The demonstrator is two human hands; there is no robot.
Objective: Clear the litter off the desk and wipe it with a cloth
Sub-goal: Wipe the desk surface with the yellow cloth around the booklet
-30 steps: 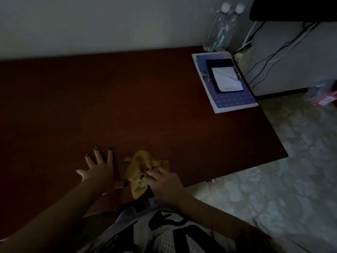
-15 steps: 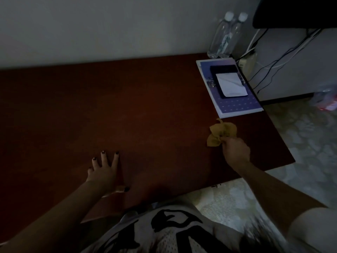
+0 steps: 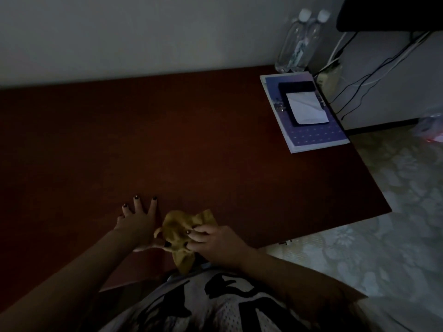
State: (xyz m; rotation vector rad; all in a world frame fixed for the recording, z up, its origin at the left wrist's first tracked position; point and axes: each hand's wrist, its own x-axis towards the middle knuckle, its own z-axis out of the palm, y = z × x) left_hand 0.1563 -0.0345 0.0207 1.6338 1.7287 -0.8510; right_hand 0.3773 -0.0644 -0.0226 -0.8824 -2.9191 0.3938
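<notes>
- The right hand (image 3: 218, 245) grips the yellow cloth (image 3: 182, 228), with its fingers curled into the bunched fabric.
- The cloth lies crumpled on the desk (image 3: 167, 140) close to the near edge, and its lower end trails toward the person's white printed shirt (image 3: 215, 307).
- The left hand (image 3: 139, 221) rests flat on the desk just beside the cloth, holding nothing, with its fingers spread and its thumb close to the fabric.
- At the far right corner a purple notebook (image 3: 311, 137) lies flat, with a black case (image 3: 296, 86) and a white sheet of paper (image 3: 305, 109) on top.
- Behind it, two clear bottles (image 3: 297, 44) stand upright against the wall.
- Cables (image 3: 359, 80) hang to the right of the desk above a pale patterned floor (image 3: 395, 212).
</notes>
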